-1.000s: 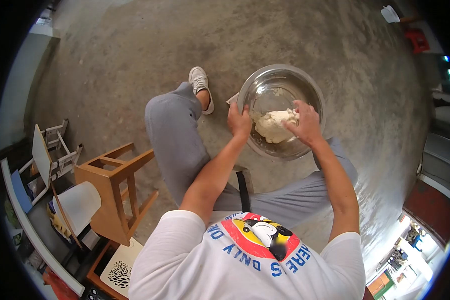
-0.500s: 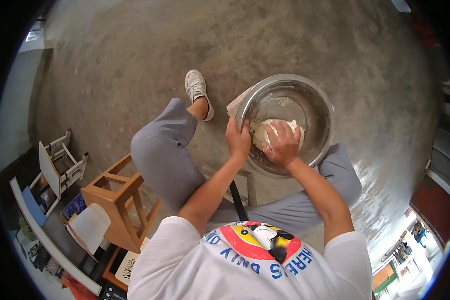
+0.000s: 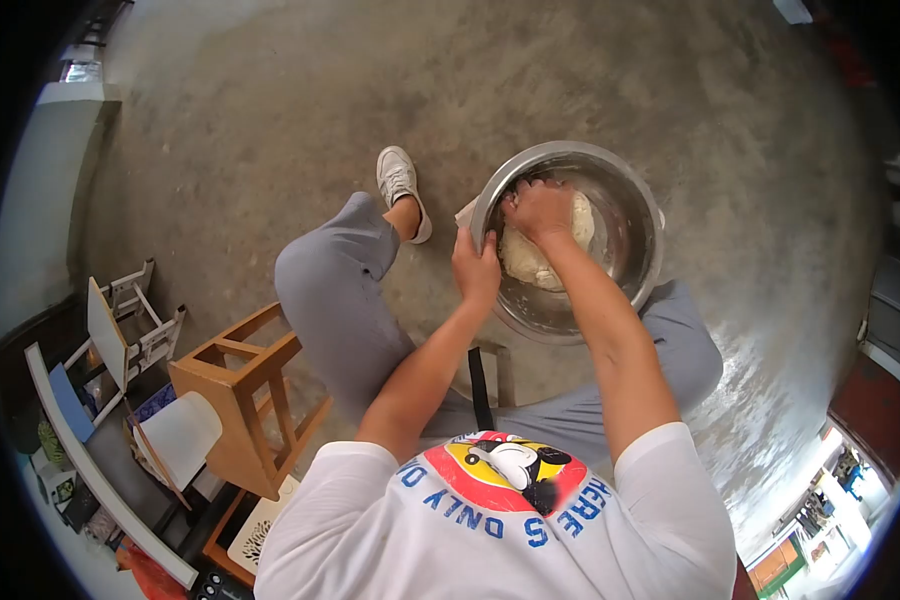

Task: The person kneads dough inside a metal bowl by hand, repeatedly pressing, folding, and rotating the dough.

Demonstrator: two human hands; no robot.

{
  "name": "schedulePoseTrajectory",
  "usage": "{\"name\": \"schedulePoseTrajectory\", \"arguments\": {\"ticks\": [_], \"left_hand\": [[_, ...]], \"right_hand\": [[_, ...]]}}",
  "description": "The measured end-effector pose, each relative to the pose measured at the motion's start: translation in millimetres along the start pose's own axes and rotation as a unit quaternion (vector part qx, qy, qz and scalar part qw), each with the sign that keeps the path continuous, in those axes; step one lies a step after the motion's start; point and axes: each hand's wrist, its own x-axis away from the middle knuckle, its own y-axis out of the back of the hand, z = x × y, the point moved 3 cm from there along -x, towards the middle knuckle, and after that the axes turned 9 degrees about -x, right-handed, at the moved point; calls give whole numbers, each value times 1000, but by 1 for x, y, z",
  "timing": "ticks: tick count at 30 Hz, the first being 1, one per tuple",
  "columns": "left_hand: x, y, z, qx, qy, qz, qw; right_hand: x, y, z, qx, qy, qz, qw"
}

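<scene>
A wide steel bowl (image 3: 648,270) sits tilted in front of me by my right knee, with a lump of pale dough (image 3: 530,262) inside. My left hand (image 3: 476,266) grips the bowl's near-left rim, thumb on the inner side. Inside the bowl, my right hand (image 3: 542,210) is on the far-left part of the dough, its fingers curled over the edge close to the bowl wall. The fingertips are partly hidden. Smears of dough cling to the bowl's inside.
A wooden stool (image 3: 245,400) lies on its side at my left, near a white seat (image 3: 185,435) and a folded step frame (image 3: 135,325). My shoe (image 3: 398,175) rests on the concrete floor (image 3: 270,130). Lit shelves (image 3: 810,530) stand at the lower right.
My right hand has moved from the top of the dough to its far-left edge, uncovering the near part. My left hand stays on the rim.
</scene>
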Motion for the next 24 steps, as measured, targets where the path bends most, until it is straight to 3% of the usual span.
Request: {"name": "schedulePoseTrajectory", "arguments": {"ticks": [2,5,6,9,12,15,20,24], "left_hand": [[0,-1,7,-7,1,-7,1000],[-1,-1,4,-18,13,-15,1000],[1,-1,4,-25,20,-14,999],[1,-4,12,-31,-4,-16,999],[1,-4,9,-43,2,1,999],[5,3,-8,7,-9,5,1000],[5,-1,-1,-16,9,11,1000],[5,-1,-2,6,11,23,1000]], "right_hand": [[16,6,-3,-16,26,-5,1000],[70,40,-11,-154,61,-87,982],[89,44,-16,-132,73,-98,984],[135,27,-48,-155,8,-64,986],[146,23,-42,-82,71,-243,964],[137,12,-19,-13,138,-209,968],[71,-17,-20,-35,89,-127,987],[29,-6,-13,-27,86,-177,980]]}}
